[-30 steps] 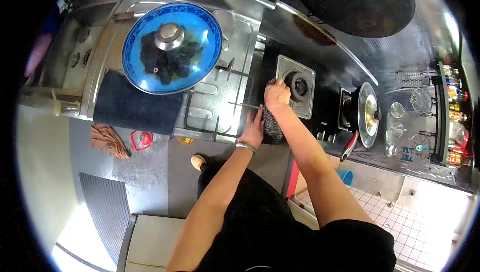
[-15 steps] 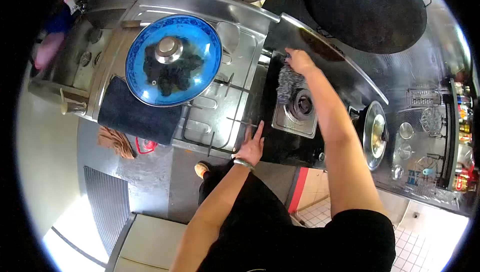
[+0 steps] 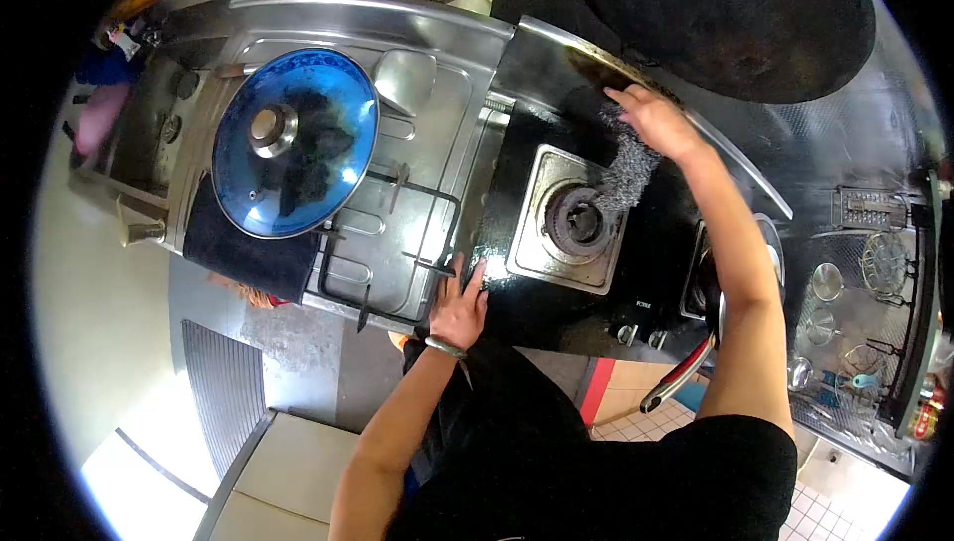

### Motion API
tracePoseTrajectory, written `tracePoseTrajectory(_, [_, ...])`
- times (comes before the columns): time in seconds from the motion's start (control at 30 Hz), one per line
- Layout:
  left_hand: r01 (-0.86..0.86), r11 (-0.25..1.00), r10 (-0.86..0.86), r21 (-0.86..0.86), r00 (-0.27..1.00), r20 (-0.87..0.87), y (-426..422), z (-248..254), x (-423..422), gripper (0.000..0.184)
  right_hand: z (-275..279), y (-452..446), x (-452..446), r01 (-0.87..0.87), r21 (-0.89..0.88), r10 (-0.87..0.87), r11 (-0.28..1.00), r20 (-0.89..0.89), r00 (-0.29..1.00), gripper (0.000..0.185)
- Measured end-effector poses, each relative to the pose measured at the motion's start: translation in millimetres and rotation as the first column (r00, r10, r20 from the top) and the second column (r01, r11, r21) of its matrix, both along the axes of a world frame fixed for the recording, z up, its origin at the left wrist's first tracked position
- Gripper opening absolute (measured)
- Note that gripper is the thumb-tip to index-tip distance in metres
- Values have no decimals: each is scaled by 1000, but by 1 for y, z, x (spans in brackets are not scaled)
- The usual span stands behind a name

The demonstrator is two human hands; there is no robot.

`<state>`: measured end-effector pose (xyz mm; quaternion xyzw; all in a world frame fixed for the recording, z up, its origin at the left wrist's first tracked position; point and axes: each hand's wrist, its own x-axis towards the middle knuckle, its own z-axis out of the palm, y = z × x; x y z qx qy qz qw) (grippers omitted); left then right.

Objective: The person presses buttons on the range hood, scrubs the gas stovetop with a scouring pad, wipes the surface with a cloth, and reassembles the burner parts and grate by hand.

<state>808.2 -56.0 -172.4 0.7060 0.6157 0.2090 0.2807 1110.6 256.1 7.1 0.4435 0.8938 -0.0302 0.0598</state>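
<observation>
My right hand (image 3: pixel 658 124) is closed on a grey mottled cloth (image 3: pixel 630 171), which lies on the black stove top behind and right of the burner. The cloth's lower end touches the edge of the square metal burner tray (image 3: pixel 532 253). My left hand (image 3: pixel 460 310) rests with fingers spread at the seam between the stove and the steel counter, holding nothing. Near its fingertips is a black pot grate (image 3: pixel 445 233) on the steel counter.
A blue pan with a glass lid (image 3: pixel 333 134) stands on the left counter over a dark cloth (image 3: pixel 243 253). Behind it lies a metal spatula head (image 3: pixel 405 81). A red-handled pan (image 3: pixel 679 374) sits on the right burner. A large black wok (image 3: pixel 725 19) is at the back.
My right hand has carried the cloth from the stove's left side, over the burner's back, to its right rear. My left hand has shifted slightly along the counter's edge. The view has moved too.
</observation>
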Motion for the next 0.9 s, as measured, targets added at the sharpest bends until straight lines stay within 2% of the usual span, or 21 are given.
tracePoseTrajectory(0.03, [-6, 1000, 6, -30, 1000, -19, 0, 1, 0, 65, 4, 4, 13, -85, 72, 87, 994, -15, 996, 42])
tracePoseTrajectory(0.07, [-11, 998, 9, -58, 999, -36, 1, 7, 0, 64, 16, 7, 16, -35, 36, 37, 999, -51, 998, 36])
tracePoseTrajectory(0.13, [-22, 997, 19, -69, 999, -39, 0, 5, 2, 62, 33, 1, 14, -64, 60, 63, 996, 4, 998, 32])
tracePoseTrajectory(0.2, [-18, 999, 15, -50, 998, -62, 0, 10, 1, 63, 3, -8, 16, -52, 1, 51, 999, 41, 998, 28])
tracePoseTrajectory(0.23, [-22, 999, 20, -25, 997, -72, 1, 10, 1, 64, -10, -13, 11, -11, -121, 27, 993, 128, 991, 27])
tracePoseTrajectory(0.27, [-20, 1000, 18, -16, 997, -73, 1, 11, 2, 65, -42, -14, 17, -57, -156, 70, 986, 79, 994, 25])
tracePoseTrajectory(0.33, [-21, 1000, 21, 0, 997, -80, 2, 12, 1, 65, -98, -15, 27, -50, -171, 33, 984, -103, 994, 24])
tracePoseTrajectory(0.43, [-32, 999, 33, 20, 996, -84, 2, 12, 2, 65, -92, -17, 17, 157, -288, -234, 945, -257, 938, 18])
tracePoseTrajectory(0.53, [-23, 1000, 24, 7, 996, -87, -1, 9, 1, 67, -92, -15, 25, 227, -353, -297, 907, -157, 942, 16])
tracePoseTrajectory(0.67, [-28, 999, 26, -22, 996, -81, 2, 5, 0, 70, -112, -3, -9, 103, -322, -175, 941, -204, 963, 12])
tracePoseTrajectory(0.7, [-27, 999, 24, -40, 997, -69, -1, 5, 1, 70, -112, -3, -28, 32, -226, -81, 974, -208, 975, 14])
tracePoseTrajectory(0.73, [-25, 999, 22, -42, 997, -73, -3, 6, 2, 70, -115, 9, -41, 9, -347, -86, 938, -207, 975, 16])
tracePoseTrajectory(0.8, [-31, 999, 28, -32, 996, -83, 0, 8, 2, 71, -109, 9, -59, -24, -286, -36, 958, -204, 978, 17])
tracePoseTrajectory(0.87, [-24, 1000, 23, -13, 997, -72, 1, 10, 0, 71, -126, 3, -28, -41, -221, -21, 974, -271, 962, 14])
tracePoseTrajectory(0.9, [-23, 1000, 21, -20, 997, -73, 1, 9, 0, 71, -112, -4, -14, 80, -304, -119, 949, -110, 987, 16])
